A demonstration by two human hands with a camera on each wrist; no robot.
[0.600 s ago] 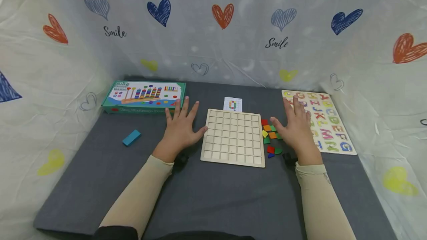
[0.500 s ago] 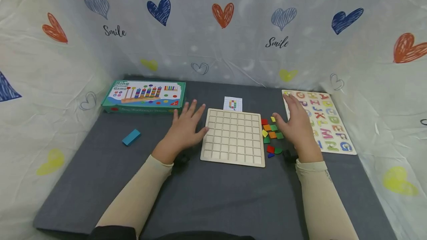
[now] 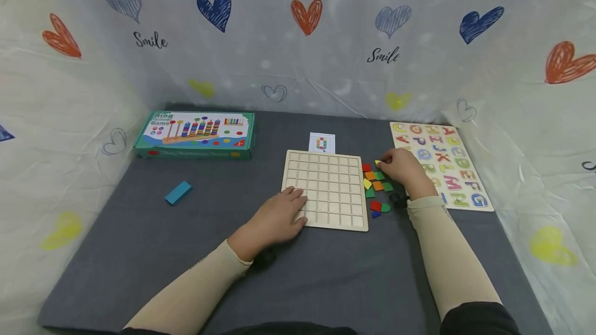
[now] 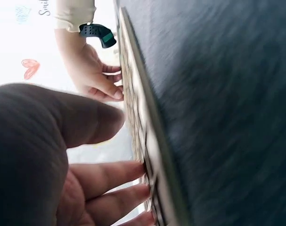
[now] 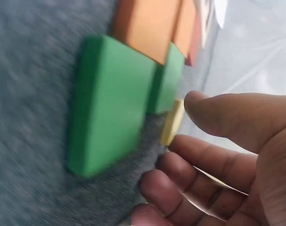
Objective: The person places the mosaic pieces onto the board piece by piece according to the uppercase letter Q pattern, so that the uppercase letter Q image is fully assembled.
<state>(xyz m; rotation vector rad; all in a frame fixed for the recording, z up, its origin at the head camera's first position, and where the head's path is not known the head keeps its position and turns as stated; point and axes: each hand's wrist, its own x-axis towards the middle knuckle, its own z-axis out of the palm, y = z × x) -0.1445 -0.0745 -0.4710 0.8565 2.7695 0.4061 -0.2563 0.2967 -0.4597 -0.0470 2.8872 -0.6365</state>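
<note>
My left hand point(image 3: 278, 217) rests on the near left part of a wooden grid board point(image 3: 330, 190). Its fingertips press on the squares in the left wrist view, with the thumb held over the board's edge. Right of the board, my right hand point(image 3: 406, 167) pinches a small yellow block point(image 5: 172, 123) between thumb and index finger, while the other fingers curl beneath. Close by lie a green block point(image 5: 112, 103), an orange block point(image 5: 150, 26) and several more coloured pieces, among them a red one point(image 3: 375, 206) and a blue one point(image 3: 376, 214).
A small card point(image 3: 322, 143) with a coloured Q pattern lies behind the board. At the back left is a green game box point(image 3: 195, 136), with a blue block point(image 3: 178, 193) nearer the front. An alphabet board point(image 3: 458, 169) lies at the right, partly under the right forearm.
The left hand has come forward and right from beside the board onto its near left part. My right hand has lowered and closed its fingertips at the yellow block. The head view has shifted slightly.
</note>
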